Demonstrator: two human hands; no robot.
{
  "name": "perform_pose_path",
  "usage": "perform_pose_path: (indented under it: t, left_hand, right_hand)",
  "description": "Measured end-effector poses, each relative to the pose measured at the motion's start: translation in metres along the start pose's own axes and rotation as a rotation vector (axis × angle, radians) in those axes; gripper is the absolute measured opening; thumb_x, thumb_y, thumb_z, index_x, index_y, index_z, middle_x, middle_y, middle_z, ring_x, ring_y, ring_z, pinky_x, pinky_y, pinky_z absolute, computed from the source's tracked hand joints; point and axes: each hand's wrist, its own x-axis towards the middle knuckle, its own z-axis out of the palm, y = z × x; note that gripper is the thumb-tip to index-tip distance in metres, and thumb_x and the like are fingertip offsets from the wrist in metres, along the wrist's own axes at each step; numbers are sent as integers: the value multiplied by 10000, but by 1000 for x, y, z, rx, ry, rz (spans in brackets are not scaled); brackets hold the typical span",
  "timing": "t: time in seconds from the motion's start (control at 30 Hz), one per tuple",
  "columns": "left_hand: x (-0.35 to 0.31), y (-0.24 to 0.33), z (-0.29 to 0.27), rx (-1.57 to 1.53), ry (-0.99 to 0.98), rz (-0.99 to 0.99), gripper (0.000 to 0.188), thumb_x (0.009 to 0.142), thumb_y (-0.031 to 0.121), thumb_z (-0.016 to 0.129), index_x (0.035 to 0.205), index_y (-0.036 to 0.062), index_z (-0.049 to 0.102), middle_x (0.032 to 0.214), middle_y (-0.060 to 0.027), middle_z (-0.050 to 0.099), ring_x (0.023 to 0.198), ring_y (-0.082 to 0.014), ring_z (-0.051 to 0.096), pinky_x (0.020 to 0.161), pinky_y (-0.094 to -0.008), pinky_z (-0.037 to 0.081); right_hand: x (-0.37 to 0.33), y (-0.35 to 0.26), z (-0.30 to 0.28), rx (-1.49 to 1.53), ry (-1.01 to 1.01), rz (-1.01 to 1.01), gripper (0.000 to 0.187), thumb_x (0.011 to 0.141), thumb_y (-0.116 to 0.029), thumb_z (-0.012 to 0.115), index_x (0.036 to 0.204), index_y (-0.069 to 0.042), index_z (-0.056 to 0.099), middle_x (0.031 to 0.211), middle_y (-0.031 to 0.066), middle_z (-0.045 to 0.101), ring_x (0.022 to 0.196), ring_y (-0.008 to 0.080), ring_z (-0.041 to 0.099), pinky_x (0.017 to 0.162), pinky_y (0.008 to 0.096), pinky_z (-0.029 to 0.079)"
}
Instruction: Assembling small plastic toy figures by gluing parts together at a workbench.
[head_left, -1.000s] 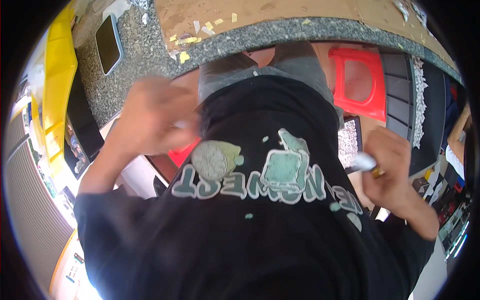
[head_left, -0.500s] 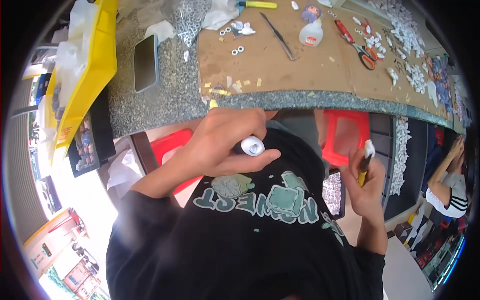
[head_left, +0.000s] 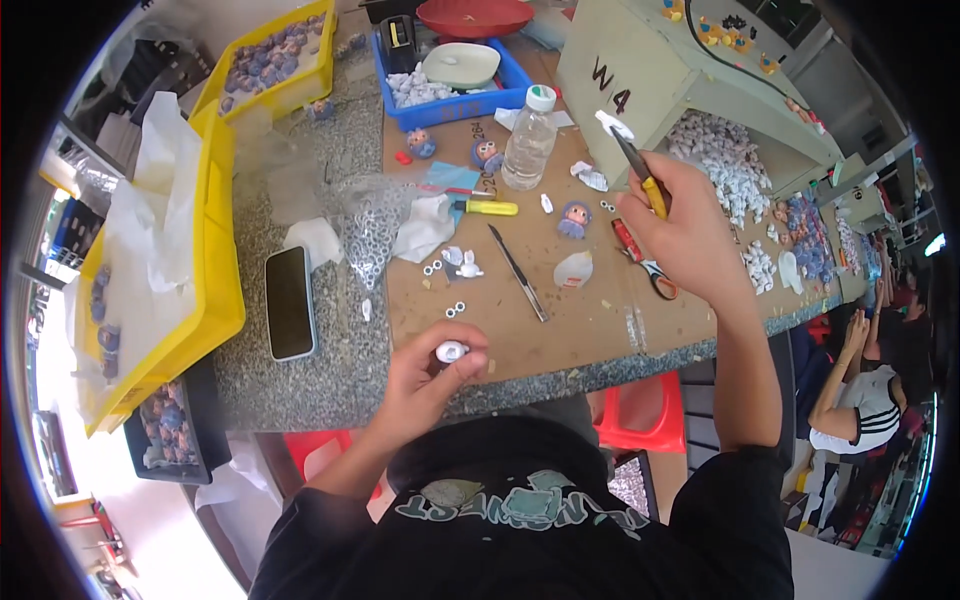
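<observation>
My left hand (head_left: 425, 378) is closed round a small white hollow plastic piece (head_left: 452, 351) just above the bench's front edge. Raised at the right, my right hand (head_left: 690, 215) grips a slim tool (head_left: 650, 186) with a yellow handle and a dark, narrow tip; its exact kind is unclear. At that tip sits a white part (head_left: 614, 125). Between the hands lie a black-and-silver craft knife (head_left: 520, 275), a small translucent bottle (head_left: 574, 269) and a purple-haired doll figure (head_left: 575, 219). Red-and-orange scissors (head_left: 660, 282) lie below my right hand.
A phone (head_left: 290, 302) and yellow bins (head_left: 215, 270) stand left. A clear bottle (head_left: 530, 140) stands before a blue tray (head_left: 515, 88). A pale box (head_left: 640, 80) and heaped white parts (head_left: 725, 165) fill the far right. A person (head_left: 865, 410) sits further right.
The view has shifted toward the bench, showing its far side. My right hand has risen from beside my body to over the right of the bench, still gripping the tool with the white part.
</observation>
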Motion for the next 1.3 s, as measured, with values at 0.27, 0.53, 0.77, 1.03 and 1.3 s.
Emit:
perform_pose_path:
  t: [0.27,0.53,0.77,1.03,1.3]
  left_hand:
    - [-4,-36,-33,-523,-34,-160,186,947,219,519,996,55,447,743,-38,438,562,-73,331,494,-210,276]
    - [6,-21,-52,-473,-101,-130,139,974,192,456,1042,71,444,826,-88,500,598,-90,388,543,-224,344]
    - [-8,-29,-73,-338,-88,-98,249,984,271,470,1067,39,507,870,-163,630,572,-100,478,540,-236,400]
    - [-1,-45,-50,-266,-133,-126,255,976,296,485,1034,48,500,720,-104,560,531,-107,435,491,-234,364]
    - [0,-31,9,-336,-130,-69,219,942,182,547,1092,83,422,703,-35,392,577,-115,362,545,-261,340]
  right_hand:
    - [136,-18,31,-447,78,-255,242,794,-139,584,1008,-31,551,886,172,613,868,362,573,707,419,426]
    - [275,-34,90,-1038,-363,-42,464,817,-125,549,1268,-229,526,1148,83,616,1132,292,536,860,483,419]
    - [104,-43,-4,-244,-219,-187,289,874,-165,585,1117,-8,575,922,59,589,833,142,529,716,256,411]
    - [-137,78,48,-234,112,299,359,775,-119,644,1093,2,532,1046,159,559,976,304,550,832,367,430]
    - [-133,102,82,-253,167,116,448,728,-133,712,1126,-30,536,1079,140,519,1060,333,506,905,403,407]
